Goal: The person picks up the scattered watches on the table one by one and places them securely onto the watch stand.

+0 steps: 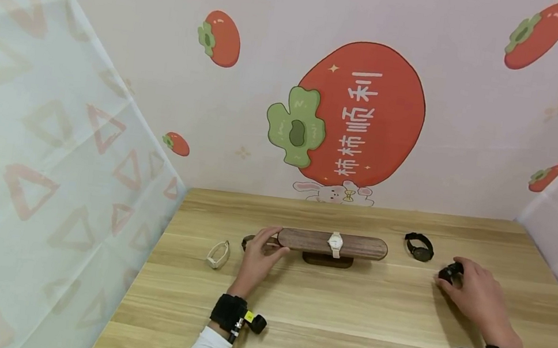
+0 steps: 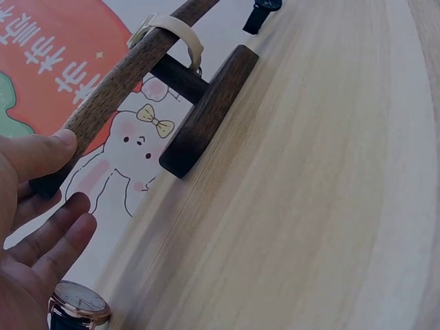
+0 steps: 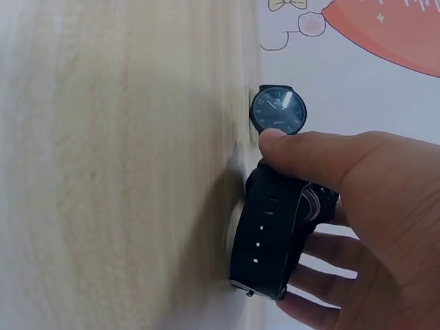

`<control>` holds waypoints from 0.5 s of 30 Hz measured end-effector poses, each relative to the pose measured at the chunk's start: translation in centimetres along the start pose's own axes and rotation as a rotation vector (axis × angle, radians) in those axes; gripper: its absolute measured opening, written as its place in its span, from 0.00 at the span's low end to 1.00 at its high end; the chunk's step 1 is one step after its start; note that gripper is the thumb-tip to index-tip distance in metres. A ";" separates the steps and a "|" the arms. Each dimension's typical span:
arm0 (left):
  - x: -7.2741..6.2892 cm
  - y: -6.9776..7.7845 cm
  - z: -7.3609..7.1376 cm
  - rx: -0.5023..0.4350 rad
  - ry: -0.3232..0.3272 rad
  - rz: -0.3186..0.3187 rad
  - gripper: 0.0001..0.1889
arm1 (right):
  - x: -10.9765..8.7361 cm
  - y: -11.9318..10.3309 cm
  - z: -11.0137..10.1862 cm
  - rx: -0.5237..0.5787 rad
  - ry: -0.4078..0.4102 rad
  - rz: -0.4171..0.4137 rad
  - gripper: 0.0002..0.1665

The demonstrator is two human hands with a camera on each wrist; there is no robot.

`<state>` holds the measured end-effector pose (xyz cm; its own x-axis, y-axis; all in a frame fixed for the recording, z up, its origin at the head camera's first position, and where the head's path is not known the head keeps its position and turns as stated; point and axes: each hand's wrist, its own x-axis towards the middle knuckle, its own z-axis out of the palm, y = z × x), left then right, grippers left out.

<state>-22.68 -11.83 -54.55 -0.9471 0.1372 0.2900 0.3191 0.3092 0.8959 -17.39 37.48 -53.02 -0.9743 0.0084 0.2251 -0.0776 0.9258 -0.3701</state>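
A dark wooden watch display stand [image 1: 302,239] carries a cream-strapped watch [image 1: 335,243] round the middle of its bar. My left hand [image 1: 257,258] pinches the bar's left end, the thumb [image 2: 51,152] on its near side. Beside that hand a watch with a rose-gold case [image 2: 80,300] rests on the table, mostly hidden by the hand in the head view. On the right, my right hand [image 1: 482,295] grips a black-strapped watch [image 3: 265,230] between thumb and fingers, close to the tabletop. Its dial is mostly hidden.
On the wooden table [image 1: 343,333] lies a white watch [image 1: 217,255], left of my left hand. A black watch [image 1: 422,253] with a dark dial sits between the stand and my right hand. A printed cloth wall [image 1: 245,106] rises behind the table.
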 end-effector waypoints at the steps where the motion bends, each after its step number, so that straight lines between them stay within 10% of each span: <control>1: 0.0 0.0 0.0 -0.001 -0.001 -0.006 0.31 | 0.0 0.0 0.0 -0.001 0.001 0.001 0.44; 15: -0.1 0.1 0.0 0.004 0.007 0.011 0.31 | 0.0 -0.2 -0.4 0.026 -0.022 0.020 0.43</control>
<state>-22.60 -11.80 -54.49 -0.9438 0.1340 0.3020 0.3295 0.3112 0.8914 -17.30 37.51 -52.57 -0.9801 0.0187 0.1976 -0.0628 0.9153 -0.3977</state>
